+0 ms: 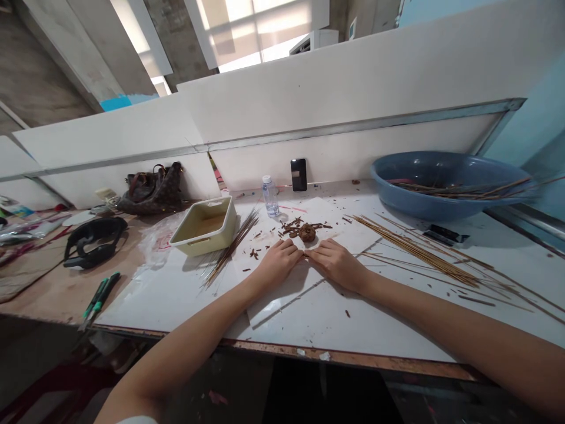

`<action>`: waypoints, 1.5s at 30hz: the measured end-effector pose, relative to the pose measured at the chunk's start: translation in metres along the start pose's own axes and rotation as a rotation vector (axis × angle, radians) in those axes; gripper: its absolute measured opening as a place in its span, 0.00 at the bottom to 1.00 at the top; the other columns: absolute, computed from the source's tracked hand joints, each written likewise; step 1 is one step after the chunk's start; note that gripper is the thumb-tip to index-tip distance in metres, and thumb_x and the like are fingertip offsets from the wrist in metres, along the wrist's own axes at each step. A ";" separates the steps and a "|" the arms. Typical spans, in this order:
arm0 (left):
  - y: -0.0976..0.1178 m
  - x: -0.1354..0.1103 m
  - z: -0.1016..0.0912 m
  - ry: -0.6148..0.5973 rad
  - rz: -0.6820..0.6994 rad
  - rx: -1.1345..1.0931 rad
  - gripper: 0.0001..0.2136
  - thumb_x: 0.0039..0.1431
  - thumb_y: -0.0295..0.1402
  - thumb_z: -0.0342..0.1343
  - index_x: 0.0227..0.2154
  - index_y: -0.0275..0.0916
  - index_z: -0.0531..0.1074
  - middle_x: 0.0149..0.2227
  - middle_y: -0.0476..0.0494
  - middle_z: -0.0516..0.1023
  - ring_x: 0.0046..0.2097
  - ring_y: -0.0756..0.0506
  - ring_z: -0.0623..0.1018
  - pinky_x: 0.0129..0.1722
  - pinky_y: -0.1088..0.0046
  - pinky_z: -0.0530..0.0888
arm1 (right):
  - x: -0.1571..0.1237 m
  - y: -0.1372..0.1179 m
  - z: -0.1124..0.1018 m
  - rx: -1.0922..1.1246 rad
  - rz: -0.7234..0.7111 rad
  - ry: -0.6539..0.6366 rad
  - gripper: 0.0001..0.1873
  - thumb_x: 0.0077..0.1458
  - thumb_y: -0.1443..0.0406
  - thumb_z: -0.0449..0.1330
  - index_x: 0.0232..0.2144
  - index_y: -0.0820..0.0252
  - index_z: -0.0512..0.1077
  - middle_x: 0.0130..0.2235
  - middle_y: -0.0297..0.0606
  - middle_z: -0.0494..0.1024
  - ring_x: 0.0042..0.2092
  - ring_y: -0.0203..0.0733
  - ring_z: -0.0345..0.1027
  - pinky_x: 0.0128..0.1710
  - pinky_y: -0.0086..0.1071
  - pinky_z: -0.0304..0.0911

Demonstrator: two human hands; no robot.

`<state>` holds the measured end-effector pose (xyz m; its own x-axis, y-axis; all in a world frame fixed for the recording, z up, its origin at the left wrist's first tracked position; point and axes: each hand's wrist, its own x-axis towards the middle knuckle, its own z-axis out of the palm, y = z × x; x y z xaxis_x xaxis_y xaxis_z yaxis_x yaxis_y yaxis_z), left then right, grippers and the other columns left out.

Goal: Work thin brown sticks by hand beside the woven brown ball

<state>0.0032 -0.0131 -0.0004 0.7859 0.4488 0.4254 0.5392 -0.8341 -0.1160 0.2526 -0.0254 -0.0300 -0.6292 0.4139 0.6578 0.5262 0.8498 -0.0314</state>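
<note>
My left hand (pixel 283 258) and my right hand (pixel 332 261) rest low over the white tabletop, fingertips almost meeting. Both have their fingers drawn together and curled down; whatever is pinched between them is hidden or too small to name. Just beyond the fingertips sits a brown, rough lump (pixel 307 232) like clay or dough. Small brown rolled bits (pixel 291 227) lie scattered around it. To the right of my right hand is a bundle of thin tan sticks (pixel 415 250). A bundle of thin wires or sticks (pixel 232 247) lies left of my left hand.
A pale yellow basin (pixel 207 247) with liquid stands at left, a plastic bottle (pixel 270 197) and a phone (pixel 299 175) at the back. The large blue tub (pixel 424 203) holds long sticks. Green-handled pliers (pixel 100 297), a black headset (pixel 95 241) and a handbag (pixel 154 191) lie far left.
</note>
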 end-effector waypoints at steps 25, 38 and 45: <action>0.000 -0.001 0.008 0.112 -0.023 -0.065 0.11 0.79 0.34 0.55 0.40 0.39 0.79 0.36 0.41 0.81 0.43 0.39 0.77 0.46 0.59 0.76 | 0.001 -0.002 -0.003 -0.078 -0.066 -0.049 0.18 0.77 0.70 0.49 0.59 0.67 0.75 0.43 0.50 0.84 0.43 0.54 0.73 0.45 0.48 0.71; -0.004 0.000 0.008 0.137 -0.051 -0.082 0.14 0.81 0.36 0.50 0.44 0.38 0.80 0.37 0.39 0.83 0.41 0.38 0.78 0.44 0.57 0.78 | 0.002 -0.003 -0.001 -0.138 -0.077 0.003 0.21 0.77 0.70 0.52 0.66 0.72 0.70 0.56 0.57 0.83 0.51 0.57 0.75 0.52 0.50 0.72; -0.002 0.000 0.010 0.143 -0.052 -0.103 0.13 0.80 0.36 0.52 0.42 0.40 0.80 0.35 0.40 0.82 0.40 0.39 0.78 0.44 0.58 0.78 | 0.000 -0.003 -0.004 -0.150 -0.087 -0.019 0.19 0.76 0.73 0.50 0.61 0.71 0.75 0.48 0.53 0.85 0.45 0.55 0.74 0.48 0.49 0.72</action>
<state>0.0053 -0.0082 -0.0091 0.7025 0.4481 0.5529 0.5383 -0.8428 -0.0009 0.2531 -0.0288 -0.0271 -0.6862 0.3481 0.6388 0.5479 0.8249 0.1391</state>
